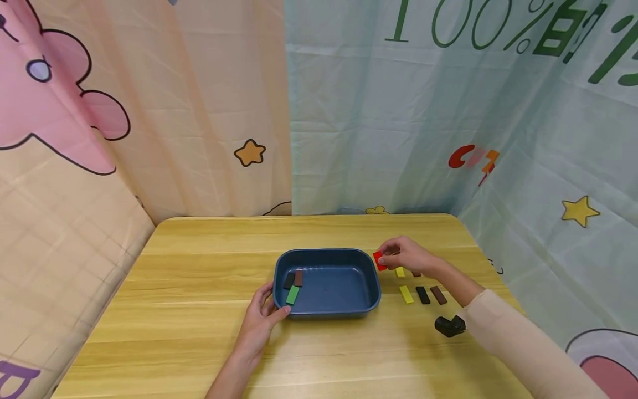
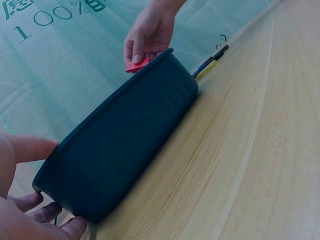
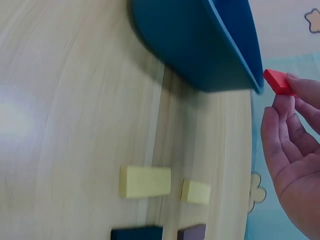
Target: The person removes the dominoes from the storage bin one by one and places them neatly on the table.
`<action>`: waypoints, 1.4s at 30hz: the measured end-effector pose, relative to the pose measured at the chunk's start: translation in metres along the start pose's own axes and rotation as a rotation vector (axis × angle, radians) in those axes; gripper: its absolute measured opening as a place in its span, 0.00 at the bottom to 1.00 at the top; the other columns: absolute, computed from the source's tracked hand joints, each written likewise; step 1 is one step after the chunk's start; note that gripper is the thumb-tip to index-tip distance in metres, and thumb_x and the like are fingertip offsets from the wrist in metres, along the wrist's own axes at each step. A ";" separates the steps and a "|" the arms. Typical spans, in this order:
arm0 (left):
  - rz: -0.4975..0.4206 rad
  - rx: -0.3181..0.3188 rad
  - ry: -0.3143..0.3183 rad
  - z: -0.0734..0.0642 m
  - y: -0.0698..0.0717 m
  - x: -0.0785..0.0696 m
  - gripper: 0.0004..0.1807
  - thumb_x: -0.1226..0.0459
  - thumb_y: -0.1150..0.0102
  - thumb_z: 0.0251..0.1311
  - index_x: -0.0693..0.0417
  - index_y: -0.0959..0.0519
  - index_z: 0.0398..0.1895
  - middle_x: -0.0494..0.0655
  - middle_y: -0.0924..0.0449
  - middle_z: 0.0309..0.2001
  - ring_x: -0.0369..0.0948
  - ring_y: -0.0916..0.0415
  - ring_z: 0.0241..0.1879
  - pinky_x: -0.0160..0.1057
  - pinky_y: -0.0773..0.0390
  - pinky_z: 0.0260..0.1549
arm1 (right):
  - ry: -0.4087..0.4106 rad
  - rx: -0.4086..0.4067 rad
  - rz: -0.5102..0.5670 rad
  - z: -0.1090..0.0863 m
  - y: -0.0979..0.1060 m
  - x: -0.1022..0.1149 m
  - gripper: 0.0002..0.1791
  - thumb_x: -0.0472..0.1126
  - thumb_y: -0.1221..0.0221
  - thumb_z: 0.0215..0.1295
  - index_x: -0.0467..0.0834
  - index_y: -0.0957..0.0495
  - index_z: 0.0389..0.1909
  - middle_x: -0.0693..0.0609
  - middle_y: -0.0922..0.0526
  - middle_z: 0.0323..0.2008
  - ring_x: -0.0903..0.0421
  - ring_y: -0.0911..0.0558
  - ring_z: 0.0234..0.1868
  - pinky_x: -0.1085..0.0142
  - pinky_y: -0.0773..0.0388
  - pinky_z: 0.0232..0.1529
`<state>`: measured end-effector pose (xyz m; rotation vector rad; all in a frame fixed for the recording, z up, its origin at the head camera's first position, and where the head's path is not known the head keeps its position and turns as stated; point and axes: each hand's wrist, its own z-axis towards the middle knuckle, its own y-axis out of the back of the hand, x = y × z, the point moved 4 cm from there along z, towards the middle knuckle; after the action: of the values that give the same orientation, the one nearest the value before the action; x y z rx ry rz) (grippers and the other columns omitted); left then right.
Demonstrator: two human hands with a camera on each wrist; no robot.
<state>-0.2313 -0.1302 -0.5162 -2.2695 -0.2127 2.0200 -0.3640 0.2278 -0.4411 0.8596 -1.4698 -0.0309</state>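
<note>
A dark blue plastic bin (image 1: 329, 317) stands on the table. In it lie a black block (image 1: 289, 280), a brown block (image 1: 298, 278) and a green block (image 1: 292, 295), all at the left end. My left hand (image 1: 261, 313) holds the bin's front left corner, its thumb at the rim and the other fingers along the side wall. Just off the bin's right rim, my right hand (image 1: 406, 256) pinches a red block (image 3: 278, 82) between thumb and fingertips, above the table. In the left wrist view the red block (image 2: 137, 65) shows past the bin's far rim.
Right of the bin lie yellow blocks (image 1: 406, 295), a black block (image 1: 422, 295) and brown blocks (image 1: 438, 295), some partly behind my right hand. A crumpled-looking black object (image 1: 449, 326) sits near the right sleeve (image 1: 503, 332). Printed curtains (image 1: 209, 111) stand behind the wooden table (image 1: 199, 266).
</note>
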 end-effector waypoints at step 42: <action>-0.021 0.031 -0.012 -0.005 0.008 0.005 0.41 0.76 0.35 0.63 0.65 0.43 0.77 0.65 0.46 0.77 0.60 0.40 0.73 0.32 0.23 0.54 | -0.212 -0.078 0.030 -0.096 0.048 -0.103 0.16 0.32 0.39 0.73 0.24 0.23 0.54 0.44 0.16 0.41 0.47 0.15 0.43 0.56 0.14 0.47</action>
<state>-0.2257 -0.1375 -0.5215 -2.2279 -0.2037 2.0127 -0.3205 0.3611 -0.4908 0.7891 -1.6684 -0.1600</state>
